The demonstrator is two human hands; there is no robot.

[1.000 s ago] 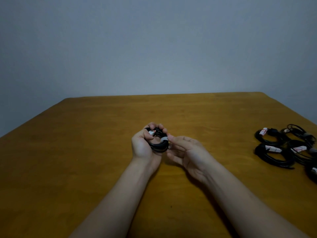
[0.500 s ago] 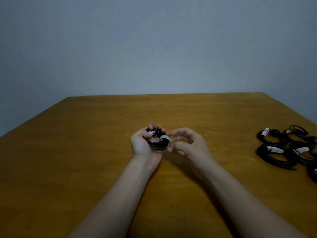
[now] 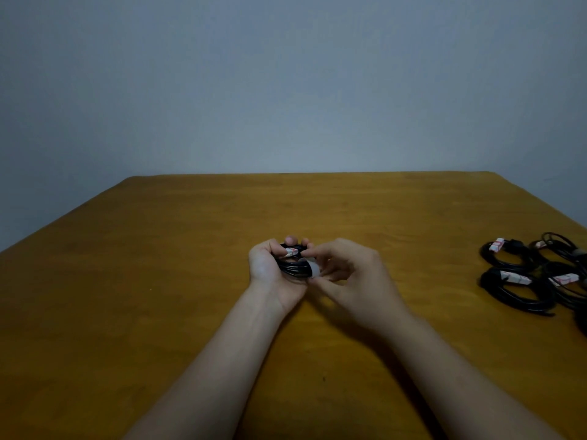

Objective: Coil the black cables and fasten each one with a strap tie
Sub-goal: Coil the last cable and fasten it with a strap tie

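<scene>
A small black coil (image 3: 293,268) is sitting in the person's hands over the middle of a wooden bench (image 3: 158,281), towards the near side. A pale strap (image 3: 313,267) is wrapping around the coil's right edge. The left grip (image 3: 268,269) is clamping on the coil, with fingers curling over its far side and the thumb pressing by a white-and-red tag (image 3: 289,251) on top. The right grip (image 3: 352,274) is pinching the strap, fingertips closing on it right beside the coil. Whether the strap is already sticking to itself is too small to tell.

Judging from this, the fastening step is under way. The strap could be sliding off the bundle's edge if the right grip is pulling sideways instead of around. The loops could be springing loose if the left grip is easing before the strap is holding. A slack wrap would be letting the coil fan out.

Well apart, at the bench's right edge, a cluster of coiled cables (image 3: 521,281) with similar tags is lying. A plain grey wall (image 3: 286,90) is rising behind.
</scene>
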